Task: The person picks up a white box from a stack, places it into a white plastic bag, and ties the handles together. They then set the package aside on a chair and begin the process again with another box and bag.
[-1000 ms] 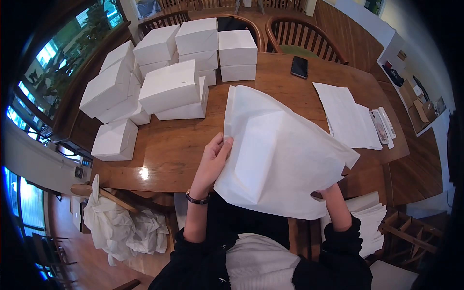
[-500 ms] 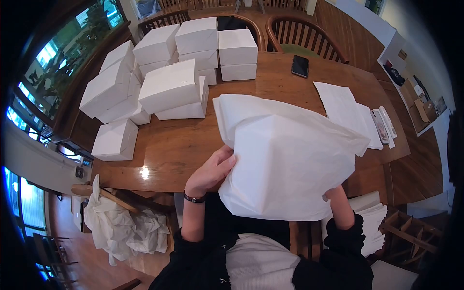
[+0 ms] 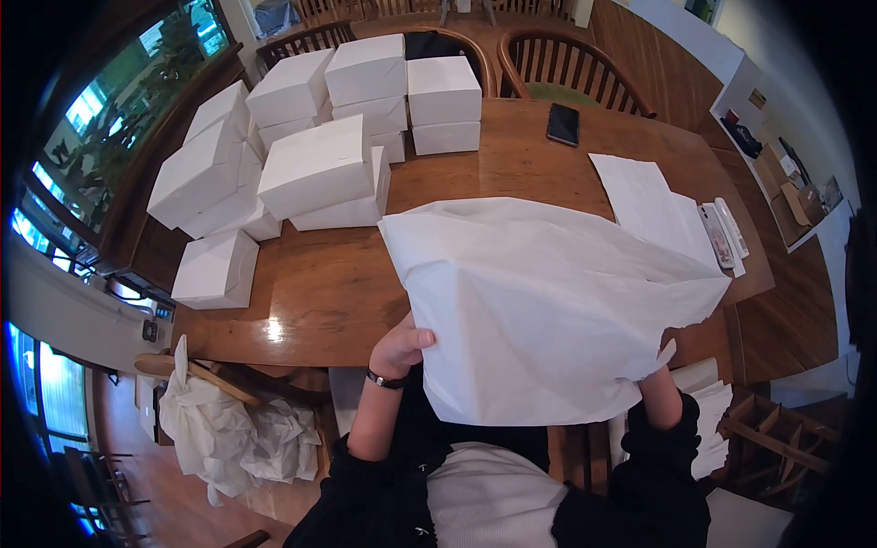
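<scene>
A large white bag [image 3: 539, 320], thin and creased, spans the space between my hands above the near table edge. My left hand [image 3: 400, 351] grips its left side, with the thumb on the near face and the other fingers largely hidden behind. At the lower right corner, my right hand [image 3: 654, 373] has hold of the bag, mostly covered by a fold. Beyond the bag lie white papers [image 3: 635, 187] on the table.
White boxes [image 3: 315, 169] are stacked at the left and back of the wooden table [image 3: 315, 297]. A phone [image 3: 563, 124] lies near the far edge. Crumpled white bags [image 3: 215, 429] hang by a chair at left. A pile of white sheets [image 3: 708, 420] sits at lower right.
The bag has come lower and spread wider to the right. My left hand has moved down and slightly right along its edge; my right hand has shifted a little right.
</scene>
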### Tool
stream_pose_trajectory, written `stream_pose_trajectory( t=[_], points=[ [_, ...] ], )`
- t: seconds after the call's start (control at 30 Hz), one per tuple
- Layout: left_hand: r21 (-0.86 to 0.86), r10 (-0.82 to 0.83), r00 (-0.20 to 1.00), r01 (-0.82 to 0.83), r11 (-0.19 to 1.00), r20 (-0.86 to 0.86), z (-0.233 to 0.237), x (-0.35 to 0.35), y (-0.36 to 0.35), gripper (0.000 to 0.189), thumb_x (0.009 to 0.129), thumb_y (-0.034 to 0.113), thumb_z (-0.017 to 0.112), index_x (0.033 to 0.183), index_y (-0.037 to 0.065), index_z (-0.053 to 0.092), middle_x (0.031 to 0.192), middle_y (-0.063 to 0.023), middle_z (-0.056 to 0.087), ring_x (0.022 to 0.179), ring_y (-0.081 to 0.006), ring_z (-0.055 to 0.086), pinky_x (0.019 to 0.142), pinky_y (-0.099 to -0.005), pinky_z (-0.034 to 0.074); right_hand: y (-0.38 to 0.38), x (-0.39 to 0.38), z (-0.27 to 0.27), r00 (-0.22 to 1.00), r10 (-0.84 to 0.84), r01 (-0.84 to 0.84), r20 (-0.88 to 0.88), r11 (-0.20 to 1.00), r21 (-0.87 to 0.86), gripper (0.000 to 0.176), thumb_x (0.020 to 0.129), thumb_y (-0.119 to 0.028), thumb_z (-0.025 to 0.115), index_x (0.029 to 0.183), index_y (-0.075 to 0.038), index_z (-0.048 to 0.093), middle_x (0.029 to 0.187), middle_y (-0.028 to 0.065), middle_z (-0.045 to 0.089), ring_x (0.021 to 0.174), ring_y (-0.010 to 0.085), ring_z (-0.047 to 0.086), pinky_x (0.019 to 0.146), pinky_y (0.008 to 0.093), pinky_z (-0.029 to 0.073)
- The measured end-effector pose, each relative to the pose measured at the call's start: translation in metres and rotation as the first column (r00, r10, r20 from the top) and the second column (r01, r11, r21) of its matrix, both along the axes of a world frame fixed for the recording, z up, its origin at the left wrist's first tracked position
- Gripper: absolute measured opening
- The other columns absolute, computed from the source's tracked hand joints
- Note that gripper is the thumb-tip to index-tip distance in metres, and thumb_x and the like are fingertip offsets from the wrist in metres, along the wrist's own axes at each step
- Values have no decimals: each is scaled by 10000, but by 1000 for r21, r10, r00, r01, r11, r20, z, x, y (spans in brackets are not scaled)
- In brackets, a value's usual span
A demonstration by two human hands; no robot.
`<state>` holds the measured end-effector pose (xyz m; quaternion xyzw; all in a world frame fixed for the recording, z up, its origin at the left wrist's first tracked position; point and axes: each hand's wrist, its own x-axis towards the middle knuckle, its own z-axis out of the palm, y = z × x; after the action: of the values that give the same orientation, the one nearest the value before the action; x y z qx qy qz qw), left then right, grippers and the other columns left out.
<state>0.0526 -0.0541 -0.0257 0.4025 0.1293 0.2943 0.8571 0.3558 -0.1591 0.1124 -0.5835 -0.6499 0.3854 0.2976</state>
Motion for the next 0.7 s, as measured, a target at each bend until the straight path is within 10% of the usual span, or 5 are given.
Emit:
stream_pose_trajectory(
  t=[0.13,0.3,0.4,0.53,0.7],
  points=[
    [-140,231,973,-227,964,14,-8,-9,-10,944,733,462,795,1424,-31,382,1372,-185,524,1199,-275,570,995,-397,492,-4,11,16,984,112,-117,137,993,25,172,912,-150,646,967,12,631,903,30,628,857,130,546,748,299,484],
    [-154,466,885,-458,875,17,-1,-17,-16,974,752,590,732,1424,-15,368,1314,-183,547,1154,-295,592,943,-425,533,2,37,24,975,-199,195,-101,979,-53,283,822,-133,754,1031,0,616,917,54,616,874,122,537,762,281,470],
    [-224,496,865,-470,854,76,-26,-15,-15,988,757,622,714,1432,-8,361,1319,-184,543,1169,-298,581,945,-430,530,6,28,27,957,-285,252,59,914,318,434,788,-183,800,1124,-4,592,976,89,612,925,169,559,829,310,472],
    [-274,515,848,-468,840,129,-59,-12,-15,992,755,625,707,1439,-2,355,1328,-183,537,1180,-302,572,949,-435,524,13,15,20,949,-313,314,28,948,-54,570,731,-118,781,1248,-12,565,1171,137,622,1102,249,551,984,334,425],
    [-233,404,897,-359,904,182,-41,-11,-17,954,736,535,723,1437,-1,360,1325,-190,537,1176,-310,573,945,-439,525,8,54,-30,902,-257,165,346,948,272,475,690,-80,783,1148,-56,662,1142,75,657,1044,237,588,904,336,459]
  ],
)
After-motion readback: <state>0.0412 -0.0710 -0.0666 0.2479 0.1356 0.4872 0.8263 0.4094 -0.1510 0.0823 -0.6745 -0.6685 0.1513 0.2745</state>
